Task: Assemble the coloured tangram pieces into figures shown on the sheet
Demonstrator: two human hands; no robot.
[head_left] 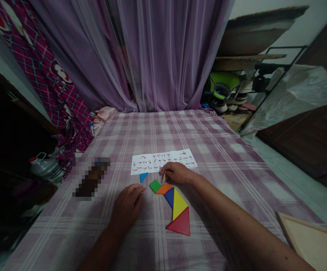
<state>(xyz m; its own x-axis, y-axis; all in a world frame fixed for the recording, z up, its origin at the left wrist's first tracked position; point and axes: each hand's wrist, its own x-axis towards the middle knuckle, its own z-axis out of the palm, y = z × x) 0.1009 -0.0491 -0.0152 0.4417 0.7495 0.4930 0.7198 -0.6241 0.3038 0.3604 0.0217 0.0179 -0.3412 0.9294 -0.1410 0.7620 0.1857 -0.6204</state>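
Observation:
My right hand (177,173) pinches a small wood-coloured triangular tangram piece (164,178) at the lower edge of a printed pattern sheet (145,160). My left hand (128,203) rests on the cloth with its fingers loosely apart, holding nothing. Ahead of its fingertips lies a light blue triangle (143,177), apart from the others. A green square (155,186) touches an orange parallelogram (164,189). From there a dark blue triangle (169,197), a yellow triangle (179,205) and a red triangle (181,223) run toward me in a joined chain.
A plaid cloth (208,150) covers the flat surface. At the right front lies a shallow wooden tray (316,241). A blurred-out dark object (92,178) sits left. Purple curtains (163,56) hang behind; a plastic bottle (46,168) stands beyond the left edge, a cluttered rack (254,66) beyond the right.

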